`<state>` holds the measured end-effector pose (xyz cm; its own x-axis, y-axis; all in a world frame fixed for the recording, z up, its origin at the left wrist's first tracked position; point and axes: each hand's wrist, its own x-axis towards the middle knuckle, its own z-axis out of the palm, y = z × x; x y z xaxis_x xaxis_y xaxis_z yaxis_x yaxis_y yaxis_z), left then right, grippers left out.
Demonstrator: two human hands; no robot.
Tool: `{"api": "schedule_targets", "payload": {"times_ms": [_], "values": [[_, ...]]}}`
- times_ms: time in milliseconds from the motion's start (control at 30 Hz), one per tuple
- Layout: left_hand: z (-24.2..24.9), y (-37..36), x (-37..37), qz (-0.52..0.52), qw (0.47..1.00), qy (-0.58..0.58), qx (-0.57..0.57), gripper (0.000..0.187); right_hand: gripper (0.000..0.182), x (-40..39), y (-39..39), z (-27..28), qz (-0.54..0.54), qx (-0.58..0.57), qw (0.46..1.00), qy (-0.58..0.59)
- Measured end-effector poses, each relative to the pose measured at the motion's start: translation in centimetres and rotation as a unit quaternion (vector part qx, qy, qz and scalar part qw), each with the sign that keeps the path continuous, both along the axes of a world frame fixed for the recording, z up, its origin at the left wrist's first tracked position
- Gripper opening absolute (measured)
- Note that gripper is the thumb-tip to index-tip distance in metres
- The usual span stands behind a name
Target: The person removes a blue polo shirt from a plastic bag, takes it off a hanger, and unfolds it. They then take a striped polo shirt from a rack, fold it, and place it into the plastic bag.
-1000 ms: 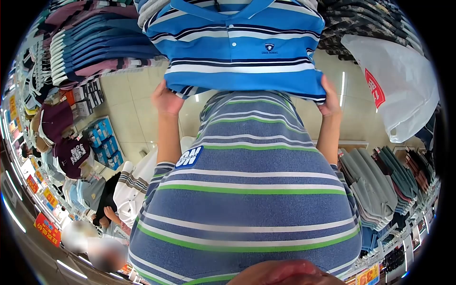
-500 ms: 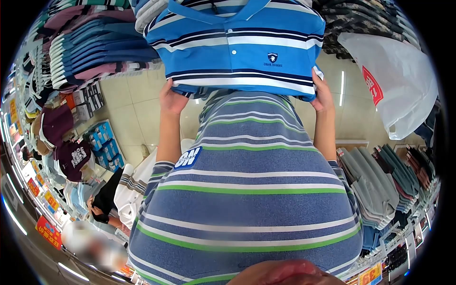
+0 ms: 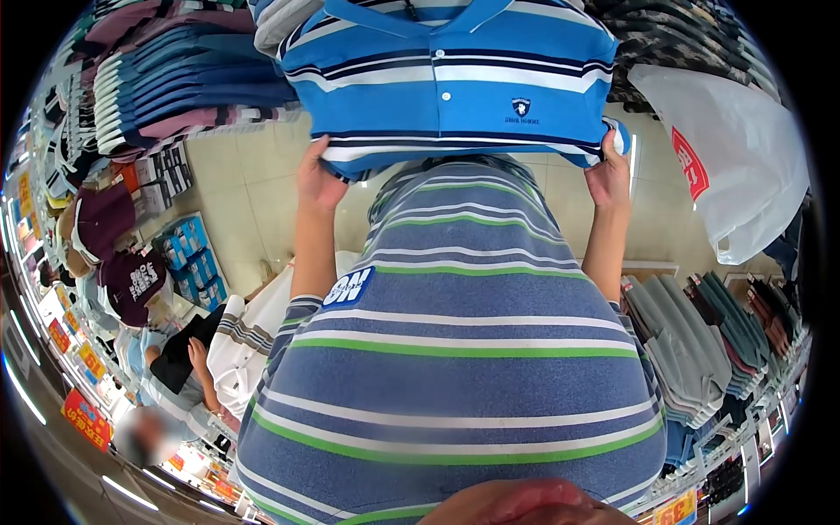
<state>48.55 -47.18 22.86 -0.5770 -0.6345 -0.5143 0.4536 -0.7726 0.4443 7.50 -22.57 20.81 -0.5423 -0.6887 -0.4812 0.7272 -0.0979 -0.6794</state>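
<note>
Fingers of left hand [image 3: 318, 179], right hand [image 3: 610, 175] grip folded blue striped polo [image 3: 455, 83].

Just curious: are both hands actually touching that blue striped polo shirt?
Touching. The head view shows the left hand and right hand each gripping the blue striped polo shirt.

Folded blue striped polo [image 3: 455, 87] now slightly rightward with both hands; right hand [image 3: 610, 179] farther out than earlier
</note>
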Motion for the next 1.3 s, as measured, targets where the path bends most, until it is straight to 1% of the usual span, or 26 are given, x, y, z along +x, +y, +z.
{"api": "schedule_targets", "payload": {"times_ms": [67, 100, 133, 200, 233, 267, 300, 333, 367, 467, 533, 600, 633, 667, 733, 767, 833, 867, 933, 967, 1033, 1067, 1133, 1167, 1233, 1300], "values": [[-1.7, 0.7, -0.4, -0.041, 0.997, 0.040, 0.049, 0.052, 0.030, 0.4, -0.5, 0.2, 0.011, 0.003, 1.000, -0.022], [-1.7, 1.3, -1.4, -0.063, 0.996, -0.010, 0.057, 0.053, 0.045, 0.5, -0.6, -0.2, 0.038, 0.016, 0.999, -0.020], [-1.8, 2.0, -2.6, -0.084, 0.993, -0.059, 0.065, 0.055, 0.045, 0.7, -0.6, -0.5, 0.039, 0.016, 0.999, -0.020], [-1.2, 2.9, -5.4, -0.141, 0.983, -0.087, 0.078, 0.060, 0.066, 2.1, -1.5, 0.2, 0.079, 0.061, 0.994, -0.034], [-0.7, 3.3, -6.9, -0.152, 0.981, -0.112, 0.043, 0.064, 0.078, 2.8, -1.9, 0.6, 0.099, 0.083, 0.991, -0.041], [0.3, 3.5, -8.5, -0.151, 0.981, -0.111, 0.043, 0.064, 0.078, 3.3, -2.2, 0.8, 0.100, 0.084, 0.991, -0.040], [1.4, 3.6, -9.8, -0.175, 0.974, -0.145, -0.006, 0.066, 0.079, 3.8, -2.4, 1.1, 0.190, 0.079, 0.977, 0.049], [2.3, 3.5, -11.0, -0.199, 0.962, -0.178, -0.056, 0.068, 0.081, 4.5, -3.0, 1.4, 0.276, 0.073, 0.948, 0.138], [3.0, 3.5, -11.9, -0.199, 0.962, -0.178, -0.057, 0.068, 0.088, 5.2, -4.1, 2.4, 0.288, 0.074, 0.945, 0.139], [4.2, 3.3, -13.3, -0.200, 0.962, -0.162, -0.093, 0.065, 0.091, 6.4, -6.2, 3.4, 0.318, 0.078, 0.937, 0.123], [4.3, 3.3, -13.7, -0.223, 0.951, -0.169, -0.132, 0.060, 0.087, 7.2, -7.1, 4.8, 0.301, 0.064, 0.943, 0.126], [4.6, 3.5, -13.9, -0.218, 0.951, -0.171, -0.138, 0.057, 0.080, 7.8, -7.7, 6.2, 0.312, 0.023, 0.936, 0.161], [4.7, 3.5, -13.9, -0.210, 0.951, -0.173, -0.144, 0.053, 0.066, 8.5, -8.1, 6.8, 0.265, -0.034, 0.946, 0.182], [4.6, 3.5, -13.9, -0.214, 0.950, -0.173, -0.145, 0.053, 0.066, 8.7, -8.4, 7.0, 0.261, -0.034, 0.948, 0.182], [4.3, 3.6, -13.7, -0.215, 0.951, -0.172, -0.138, 0.052, 0.060, 8.6, -8.7, 7.2, 0.296, 0.008, 0.931, 0.214], [4.5, 3.6, -13.9, -0.217, 0.951, -0.172, -0.139, 0.052, 0.060, 8.5, -8.7, 7.1, 0.293, 0.007, 0.932, 0.213], [5.1, 3.8, -14.1, -0.210, 0.954, -0.180, -0.114, 0.050, 0.054, 8.5, -8.8, 6.8, 0.292, 0.035, 0.932, 0.212], [5.4, 3.9, -14.2, -0.211, 0.954, -0.181, -0.114, 0.050, 0.054, 8.5, -8.8, 6.9, 0.291, 0.035, 0.933, 0.211], [5.8, 4.0, -14.5, -0.190, 0.961, -0.170, -0.108, 0.042, 0.051, 8.5, -8.8, 7.0, 0.288, 0.032, 0.942, 0.169], [6.0, 4.1, -14.6, -0.193, 0.960, -0.171, -0.108, 0.042, 0.051, 8.7, -8.8, 7.1, 0.286, 0.032, 0.943, 0.168], [6.5, 4.4, -15.1, -0.156, 0.967, -0.166, -0.114, 0.039, 0.048, 9.1, -8.8, 7.4, 0.252, 0.019, 0.953, 0.166], [6.7, 4.4, -15.2, -0.158, 0.967, -0.166, -0.114, 0.039, 0.048, 9.0, -8.9, 7.5, 0.250, 0.019, 0.954, 0.166], [7.0, 4.4, -15.4, -0.168, 0.961, -0.186, -0.116, 0.038, 0.046, 8.8, -9.2, 7.8, 0.267, -0.019, 0.944, 0.193], [6.9, 4.3, -15.5, -0.169, 0.961, -0.186, -0.117, 0.038, 0.046, 8.8, -9.4, 7.6, 0.265, -0.019, 0.945, 0.193], [6.6, 4.3, -15.7, -0.176, 0.953, -0.184, -0.163, 0.035, 0.045, 8.8, -9.7, 7.1, 0.242, -0.007, 0.949, 0.204], [6.4, 4.4, -16.1, -0.172, 0.954, -0.177, -0.172, 0.034, 0.043, 8.4, -9.8, 7.2, 0.247, 0.013, 0.949, 0.197]]}}
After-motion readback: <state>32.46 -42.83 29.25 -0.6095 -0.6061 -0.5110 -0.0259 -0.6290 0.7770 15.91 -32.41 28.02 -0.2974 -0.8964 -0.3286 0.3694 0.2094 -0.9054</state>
